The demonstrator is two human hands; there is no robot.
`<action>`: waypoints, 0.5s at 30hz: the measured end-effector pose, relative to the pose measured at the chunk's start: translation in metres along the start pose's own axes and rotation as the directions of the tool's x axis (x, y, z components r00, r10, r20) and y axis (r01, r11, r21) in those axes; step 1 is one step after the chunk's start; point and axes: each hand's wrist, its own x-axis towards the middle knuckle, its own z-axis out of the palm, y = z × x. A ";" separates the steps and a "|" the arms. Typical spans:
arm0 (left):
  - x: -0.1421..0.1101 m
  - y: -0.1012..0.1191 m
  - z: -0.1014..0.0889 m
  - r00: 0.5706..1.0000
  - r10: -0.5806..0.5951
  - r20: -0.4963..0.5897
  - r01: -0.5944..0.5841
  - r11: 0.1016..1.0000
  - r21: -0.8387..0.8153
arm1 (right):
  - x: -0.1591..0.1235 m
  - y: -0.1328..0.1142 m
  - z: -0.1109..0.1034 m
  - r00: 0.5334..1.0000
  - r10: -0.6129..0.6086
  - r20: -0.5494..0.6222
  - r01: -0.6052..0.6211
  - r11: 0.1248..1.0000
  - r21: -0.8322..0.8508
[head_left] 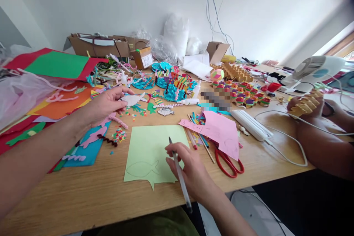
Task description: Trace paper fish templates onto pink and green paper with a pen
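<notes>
My left hand (114,99) is raised over the left of the table, its thumb and fingers closed on a white paper fish cutout (135,99). Low in front, my right hand (190,169) grips a pen (179,177) with a clear barrel, its dark tip pointing away from me. Beneath that hand lies a sheet of light green paper (155,142) with a cut lower edge. A fish outline (141,169) is drawn at its lower left. A small fish with drawn black lines (165,111) rests beyond the sheet.
Right of the sheet, pink paper (221,129) partly covers red-handled scissors (229,164). A white power strip (251,125) with a cable lies further right. Another person's hands hold corrugated gold card (305,105) near a white fan (312,72). Coloured papers (59,64) pile up at left.
</notes>
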 end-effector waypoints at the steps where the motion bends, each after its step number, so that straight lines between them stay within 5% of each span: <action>1: 0.005 -0.001 -0.001 1.000 -0.029 0.012 0.029 1.000 0.005 | -0.003 0.001 0.001 0.999 0.000 0.036 0.000 1.000 -0.022; 8: 0.025 -0.015 0.028 0.958 -0.221 0.180 0.171 0.951 0.260 | -0.012 0.010 0.001 0.988 0.064 0.137 -0.051 0.994 -0.092; 15: 0.051 -0.039 0.061 0.945 -0.128 0.300 0.044 0.962 0.271 | -0.013 0.020 0.002 0.990 0.035 0.138 -0.020 0.993 -0.113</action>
